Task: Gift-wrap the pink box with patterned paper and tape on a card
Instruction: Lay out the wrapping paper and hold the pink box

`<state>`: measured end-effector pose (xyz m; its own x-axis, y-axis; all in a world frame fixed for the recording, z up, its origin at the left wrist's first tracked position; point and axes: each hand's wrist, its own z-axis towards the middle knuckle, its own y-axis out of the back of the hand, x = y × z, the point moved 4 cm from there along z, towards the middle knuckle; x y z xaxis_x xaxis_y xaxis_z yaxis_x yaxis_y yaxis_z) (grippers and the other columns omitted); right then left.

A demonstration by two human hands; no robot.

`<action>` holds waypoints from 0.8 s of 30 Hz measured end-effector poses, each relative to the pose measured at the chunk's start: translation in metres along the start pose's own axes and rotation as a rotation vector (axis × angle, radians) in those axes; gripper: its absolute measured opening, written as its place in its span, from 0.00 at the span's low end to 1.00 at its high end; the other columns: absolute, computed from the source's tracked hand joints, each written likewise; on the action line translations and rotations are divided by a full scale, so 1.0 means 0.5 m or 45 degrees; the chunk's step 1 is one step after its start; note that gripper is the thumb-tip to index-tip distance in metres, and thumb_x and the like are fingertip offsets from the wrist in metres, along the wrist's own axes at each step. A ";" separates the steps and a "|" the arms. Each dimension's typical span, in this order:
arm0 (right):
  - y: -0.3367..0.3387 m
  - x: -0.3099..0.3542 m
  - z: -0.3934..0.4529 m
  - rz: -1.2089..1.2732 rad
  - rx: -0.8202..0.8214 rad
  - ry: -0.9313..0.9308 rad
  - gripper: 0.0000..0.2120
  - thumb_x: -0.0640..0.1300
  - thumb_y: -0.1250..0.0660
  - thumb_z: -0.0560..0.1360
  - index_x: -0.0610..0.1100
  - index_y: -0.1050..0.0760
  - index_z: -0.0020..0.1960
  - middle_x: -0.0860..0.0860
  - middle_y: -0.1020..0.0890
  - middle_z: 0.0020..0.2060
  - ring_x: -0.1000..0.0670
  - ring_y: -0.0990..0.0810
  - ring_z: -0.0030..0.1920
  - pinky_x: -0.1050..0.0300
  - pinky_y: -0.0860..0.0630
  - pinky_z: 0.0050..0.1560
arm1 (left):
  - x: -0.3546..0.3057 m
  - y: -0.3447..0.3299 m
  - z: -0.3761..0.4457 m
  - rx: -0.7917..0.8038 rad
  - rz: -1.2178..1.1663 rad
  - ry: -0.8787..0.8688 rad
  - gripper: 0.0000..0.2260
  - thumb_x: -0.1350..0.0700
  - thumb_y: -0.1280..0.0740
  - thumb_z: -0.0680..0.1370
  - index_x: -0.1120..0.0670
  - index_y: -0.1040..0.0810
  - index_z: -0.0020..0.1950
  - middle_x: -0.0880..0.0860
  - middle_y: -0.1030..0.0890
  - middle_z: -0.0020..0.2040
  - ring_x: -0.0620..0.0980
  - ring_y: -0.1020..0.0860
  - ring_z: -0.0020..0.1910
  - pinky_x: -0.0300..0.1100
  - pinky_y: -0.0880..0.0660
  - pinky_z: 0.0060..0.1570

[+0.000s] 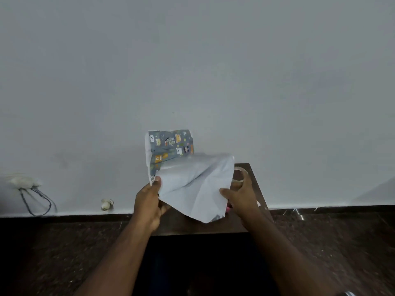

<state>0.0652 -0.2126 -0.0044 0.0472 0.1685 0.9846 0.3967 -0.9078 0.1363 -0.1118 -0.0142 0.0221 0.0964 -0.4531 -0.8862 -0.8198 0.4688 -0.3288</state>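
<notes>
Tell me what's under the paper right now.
The paper, held by both hands, left and right, covers most of the dark table. A pink sliver shows at its right edge, probably the box; a tape roll sits behind. The rest is hidden.

Patterned paper [171, 146] lifted over the table, white underside toward camera, grey cartoon-animal print showing behind, creased

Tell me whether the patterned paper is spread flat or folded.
Folded: the patterned paper bends over itself, white back forward, gripped by left hand and right hand.
</notes>
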 end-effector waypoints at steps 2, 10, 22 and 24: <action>0.005 0.026 -0.003 -0.599 -0.091 0.314 0.55 0.45 0.24 0.60 0.49 0.50 0.80 0.44 0.31 0.71 0.42 0.30 0.70 0.41 0.25 0.64 | -0.011 0.006 -0.003 0.026 0.032 0.016 0.13 0.47 0.32 0.81 0.54 0.19 0.59 0.54 0.13 0.52 0.55 0.15 0.52 0.55 0.18 0.51; -0.037 0.145 0.000 -1.336 0.075 0.787 0.13 0.55 0.26 0.69 0.51 0.20 0.50 0.53 0.17 0.53 0.47 0.21 0.59 0.51 0.27 0.55 | -0.055 0.020 -0.006 0.099 0.117 0.036 0.20 0.38 0.34 0.79 0.53 0.17 0.58 0.52 0.13 0.50 0.53 0.14 0.51 0.53 0.18 0.51; -0.030 0.128 -0.012 -0.487 -0.074 0.468 0.07 0.40 0.37 0.79 0.44 0.20 0.51 0.54 0.18 0.41 0.49 0.20 0.44 0.59 0.27 0.41 | -0.082 0.050 0.039 0.001 -0.151 0.000 0.17 0.45 0.38 0.83 0.55 0.21 0.63 0.54 0.14 0.56 0.55 0.15 0.54 0.54 0.19 0.52; -0.028 0.117 -0.012 -0.253 -0.092 0.336 0.08 0.43 0.38 0.81 0.49 0.20 0.52 0.52 0.17 0.41 0.45 0.18 0.43 0.49 0.19 0.44 | -0.079 0.066 0.057 -0.124 -0.045 -0.096 0.14 0.51 0.35 0.83 0.55 0.21 0.66 0.55 0.16 0.59 0.56 0.16 0.56 0.56 0.20 0.58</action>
<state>0.0570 -0.1922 0.0518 -0.2672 0.2485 0.9311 0.3082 -0.8934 0.3268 -0.1266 0.0408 0.0367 0.1657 -0.4081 -0.8978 -0.8657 0.3758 -0.3306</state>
